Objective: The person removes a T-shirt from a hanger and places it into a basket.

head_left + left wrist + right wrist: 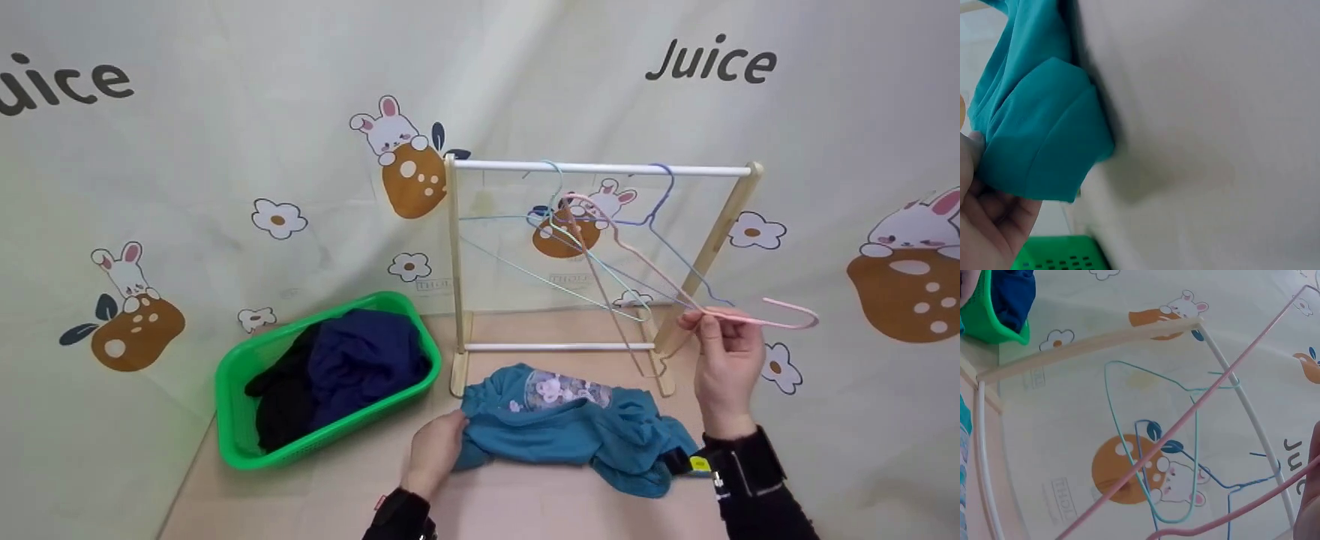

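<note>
Two hangers remain on the drying rack (600,169); the teal shirt (562,431) lies unhung on the table's middle, dark clothes wait in the green basket (240,390). The right hand (724,360) pinches the pink hanger (750,319); the left hand (435,450), fingers curled, grips the shirt's edge.

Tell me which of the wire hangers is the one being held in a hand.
The pink hanger: the right hand pinches it off the rack, while the green hanger and blue hanger hang from the top rail.
</note>
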A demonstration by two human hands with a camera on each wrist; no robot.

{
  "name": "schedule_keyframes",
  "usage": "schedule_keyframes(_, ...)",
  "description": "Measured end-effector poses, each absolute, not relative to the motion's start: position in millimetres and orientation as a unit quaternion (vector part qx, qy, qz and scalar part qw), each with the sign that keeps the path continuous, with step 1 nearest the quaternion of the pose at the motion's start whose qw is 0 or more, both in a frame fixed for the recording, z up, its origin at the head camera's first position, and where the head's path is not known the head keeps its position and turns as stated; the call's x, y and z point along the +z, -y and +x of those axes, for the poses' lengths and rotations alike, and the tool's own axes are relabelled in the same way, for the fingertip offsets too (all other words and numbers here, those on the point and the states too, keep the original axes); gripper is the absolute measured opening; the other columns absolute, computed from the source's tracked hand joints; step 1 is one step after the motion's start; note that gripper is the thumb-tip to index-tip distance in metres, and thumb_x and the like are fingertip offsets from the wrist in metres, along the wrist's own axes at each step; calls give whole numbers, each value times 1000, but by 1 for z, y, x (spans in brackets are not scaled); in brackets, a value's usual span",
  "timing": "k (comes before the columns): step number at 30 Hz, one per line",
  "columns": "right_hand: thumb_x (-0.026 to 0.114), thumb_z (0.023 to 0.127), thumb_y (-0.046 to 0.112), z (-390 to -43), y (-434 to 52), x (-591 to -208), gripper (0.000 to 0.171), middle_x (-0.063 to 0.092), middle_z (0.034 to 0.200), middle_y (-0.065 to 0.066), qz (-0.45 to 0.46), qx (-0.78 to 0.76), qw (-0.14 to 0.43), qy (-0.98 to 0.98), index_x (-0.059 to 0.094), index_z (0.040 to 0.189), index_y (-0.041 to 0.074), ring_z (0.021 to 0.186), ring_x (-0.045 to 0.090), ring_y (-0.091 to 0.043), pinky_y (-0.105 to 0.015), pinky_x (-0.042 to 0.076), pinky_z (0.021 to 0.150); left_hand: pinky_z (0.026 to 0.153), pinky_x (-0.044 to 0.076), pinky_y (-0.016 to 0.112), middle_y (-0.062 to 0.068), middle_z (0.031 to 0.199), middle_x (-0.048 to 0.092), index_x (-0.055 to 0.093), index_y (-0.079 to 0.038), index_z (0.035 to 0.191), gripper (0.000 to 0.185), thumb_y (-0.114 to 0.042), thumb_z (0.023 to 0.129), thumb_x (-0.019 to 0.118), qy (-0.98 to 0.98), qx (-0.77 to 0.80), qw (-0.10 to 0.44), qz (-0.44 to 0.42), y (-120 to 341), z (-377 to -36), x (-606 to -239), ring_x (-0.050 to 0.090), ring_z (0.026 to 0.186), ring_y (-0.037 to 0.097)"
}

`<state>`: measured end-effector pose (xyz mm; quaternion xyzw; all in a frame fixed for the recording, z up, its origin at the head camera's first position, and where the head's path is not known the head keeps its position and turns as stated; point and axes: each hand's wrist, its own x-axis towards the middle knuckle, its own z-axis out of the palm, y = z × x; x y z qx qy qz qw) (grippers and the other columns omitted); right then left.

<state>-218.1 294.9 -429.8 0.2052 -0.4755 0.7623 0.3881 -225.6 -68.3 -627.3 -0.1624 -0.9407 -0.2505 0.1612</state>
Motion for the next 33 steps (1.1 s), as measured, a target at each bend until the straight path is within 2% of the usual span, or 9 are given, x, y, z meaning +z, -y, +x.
schedule_keyframes(5, 57, 94, -11, -221, -322, -427, 12, 67, 89, -22, 139, 723, 446, 508, 57, 104, -17, 77, 67, -25, -29, 55, 79, 58, 51, 41, 5, 78, 69, 63, -11, 85, 10, -9, 95, 64, 941, -269, 164, -124, 86, -227, -626, 67, 69, 27)
schedule_keyframes(10, 61, 95, -3, -232, -338, -426, 17, 68, 89, -19, 88, 681, 460, 563, 59, 106, -15, 77, 66, -22, -25, 55, 78, 56, 52, 43, 7, 81, 71, 68, -9, 93, 6, -10, 96, 63, 940, -283, 166, -92, 98, -226, -625, 68, 70, 28)
schedule_keyframes(18, 62, 97, 5, -262, -337, -419, 17, 70, 90, -2, 26, 570, 425, 703, 61, 106, -10, 76, 65, -11, -19, 53, 74, 58, 52, 44, 8, 82, 71, 69, -9, 95, 7, -12, 98, 62, 933, -298, 190, -61, 110, -226, -621, 68, 70, 28)
schedule_keyframes(22, 62, 96, 2, -279, -330, -409, 15, 70, 89, -9, 43, 532, 419, 734, 62, 103, -11, 72, 62, -9, -16, 52, 68, 56, 51, 43, 8, 79, 69, 68, -6, 95, 7, -10, 97, 62, 925, -313, 207, -55, 118, -227, -616, 66, 66, 26)
schedule_keyframes(26, 61, 97, 2, -297, -324, -396, 14, 69, 89, -16, 57, 507, 410, 756, 62, 102, -11, 68, 60, -7, -14, 49, 61, 52, 48, 43, 9, 72, 64, 65, -4, 90, 8, -6, 97, 62, 912, -323, 249, -48, 127, -229, -606, 62, 59, 27)
schedule_keyframes(30, 60, 98, 3, -313, -317, -383, 14, 70, 90, -15, 46, 476, 393, 785, 63, 104, -8, 65, 57, -3, -13, 46, 56, 52, 49, 46, 12, 76, 67, 66, -1, 92, 6, -4, 96, 62, 899, -329, 289, -26, 136, -232, -593, 64, 61, 31)
schedule_keyframes(33, 58, 99, 6, -324, -310, -372, 17, 70, 92, -16, 39, 462, 370, 805, 64, 109, -7, 65, 56, -2, -13, 46, 60, 55, 51, 48, 14, 81, 68, 67, -1, 96, 7, -5, 97, 62, 888, -343, 307, -2, 141, -234, -583, 65, 65, 32)
